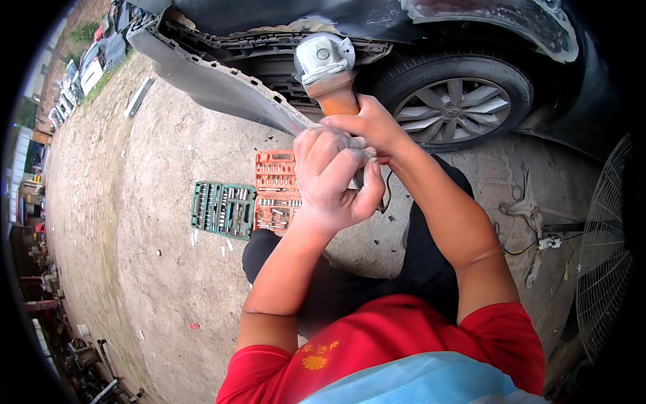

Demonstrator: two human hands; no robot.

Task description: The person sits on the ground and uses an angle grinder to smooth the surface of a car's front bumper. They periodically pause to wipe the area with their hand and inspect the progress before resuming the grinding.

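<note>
An angle grinder [323, 59] with a pale guard and orange body points up toward the car's wheel arch. My right hand [373, 128] is closed round its orange body. My left hand [335, 175], pale with dust, is curled over the tool's rear part, which it mostly hides, just below and left of my right hand. A dark cord hangs beneath. Just behind my hands, a long grey body panel [208, 79] with slotted tabs angles out from the dark car [269, 13].
A wheel [449, 108] stands right of the grinder. Open green [221, 209] and orange [274, 175] socket cases lie on the concrete below the panel. A wire fan guard [602, 249], wrenches and a power strip [548, 242] are at right. Assorted parts line the far left.
</note>
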